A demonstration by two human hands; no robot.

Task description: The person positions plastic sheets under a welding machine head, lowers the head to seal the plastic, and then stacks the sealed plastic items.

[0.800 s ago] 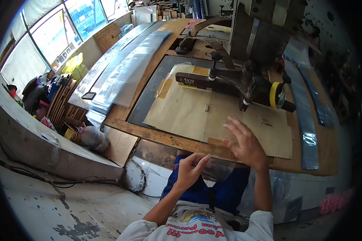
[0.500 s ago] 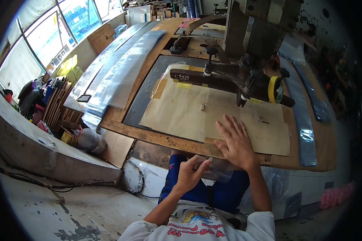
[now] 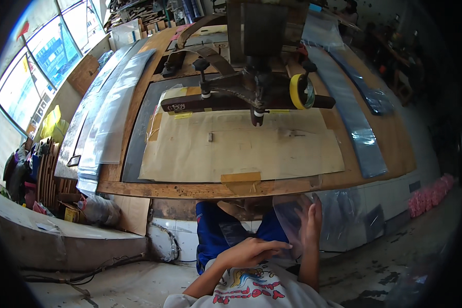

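Note:
A clear plastic sheet (image 3: 286, 218) hangs at the table's front edge, over my lap. My left hand (image 3: 256, 251) is closed, with its fingertips on the lower part of this sheet. To the right, my right hand (image 3: 309, 223) stands nearly edge-on against the sheet, fingers stretched upward and apart. Beyond them lies a tan paper-covered board (image 3: 241, 149) with a strip of brown tape (image 3: 241, 180) at its near edge. Above the board hangs a dark metal press bar (image 3: 226, 102), carrying a yellow tape roll (image 3: 297, 92).
Stacks of clear plastic sleeves (image 3: 120, 113) lie along the table's left side. More bluish plastic strips (image 3: 362, 133) rest on the right. A wooden edge (image 3: 190, 191) runs along the front of the table. A pink bundle (image 3: 430, 195) sits on the floor at right.
My right hand has come off the board and down to the plastic sheet at the table edge. My left hand has moved lower and closer to my body. The view has shifted right.

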